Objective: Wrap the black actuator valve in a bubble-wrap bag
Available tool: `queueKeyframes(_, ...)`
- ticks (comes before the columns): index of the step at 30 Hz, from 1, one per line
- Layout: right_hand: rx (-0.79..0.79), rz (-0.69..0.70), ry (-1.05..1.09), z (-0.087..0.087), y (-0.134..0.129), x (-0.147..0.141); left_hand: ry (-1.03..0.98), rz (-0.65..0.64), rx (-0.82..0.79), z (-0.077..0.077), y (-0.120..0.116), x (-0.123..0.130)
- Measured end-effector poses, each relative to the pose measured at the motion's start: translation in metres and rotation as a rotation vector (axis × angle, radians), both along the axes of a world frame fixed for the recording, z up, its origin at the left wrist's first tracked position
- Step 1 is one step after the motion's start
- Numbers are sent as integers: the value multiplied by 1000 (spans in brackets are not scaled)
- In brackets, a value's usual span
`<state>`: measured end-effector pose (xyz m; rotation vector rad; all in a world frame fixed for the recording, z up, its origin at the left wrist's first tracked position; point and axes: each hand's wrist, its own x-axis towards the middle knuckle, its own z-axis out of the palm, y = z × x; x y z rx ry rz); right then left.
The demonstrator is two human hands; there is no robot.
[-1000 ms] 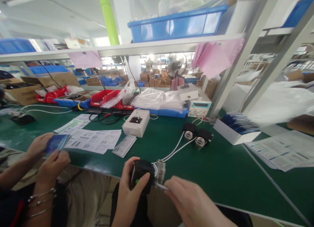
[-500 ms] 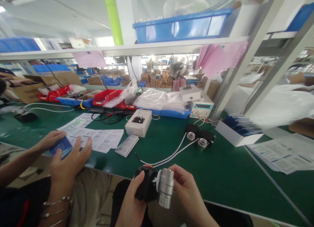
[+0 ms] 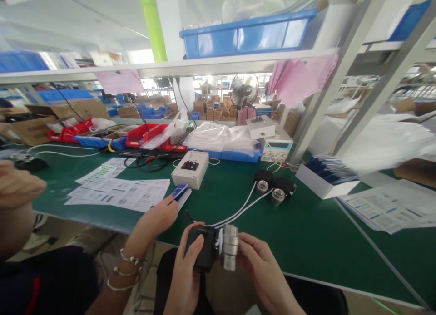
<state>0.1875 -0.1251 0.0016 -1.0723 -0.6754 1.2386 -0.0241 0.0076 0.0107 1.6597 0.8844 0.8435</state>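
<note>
In the lower middle I hold a motorized valve [image 3: 204,251], a black box with a ribbed silver metal body and a white cable. My left hand [image 3: 187,265] grips the black box, thumb on its near face. My right hand [image 3: 260,265] is closed at the right side of the metal body, fingertips against it and partly hidden. Two similar motorized valves [image 3: 278,192] stand on the green table beyond, their white cables [image 3: 235,215] running toward my hands.
A co-worker's braceleted hand [image 3: 160,219] holds a blue booklet [image 3: 179,192] over a white one, beside a white switch box [image 3: 190,169]. Printed sheets [image 3: 119,192] lie left; a white box of blue booklets [image 3: 327,181] stands right. Bins line the back beneath a shelf [image 3: 204,63].
The co-worker's hand has carried the blue booklet right, to the white booklet by the switch box; their other hand has lifted to the left. My valve has turned slightly in my hands.
</note>
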Motion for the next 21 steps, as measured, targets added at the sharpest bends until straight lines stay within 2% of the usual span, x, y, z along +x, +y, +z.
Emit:
queueKeyframes(2,-17,-17,69,-4,-1,1,77,-77,75,3,38,-13)
queueKeyframes(4,27,82,-9,-4,-2,4,145,-159,129,2,58,-16)
queueKeyframes(6,72,192,-124,-1,-2,7,196,-228,165,-2,62,-14)
queueKeyframes(9,79,264,-122,3,-2,12,227,-271,192,-4,56,-13)
queueKeyframes(12,56,310,-116,5,-3,12,216,-231,189,8,56,-28)
queueKeyframes(14,52,296,-118,7,-6,11,181,-151,177,20,57,-43)
queueKeyframes(17,64,247,-93,11,-12,8,95,-8,140,33,41,-50)
queueKeyframes(19,77,221,-74,15,-16,7,32,48,106,32,10,-34)
queueKeyframes(21,89,201,-52,17,-20,6,-23,64,61,22,-31,-6)
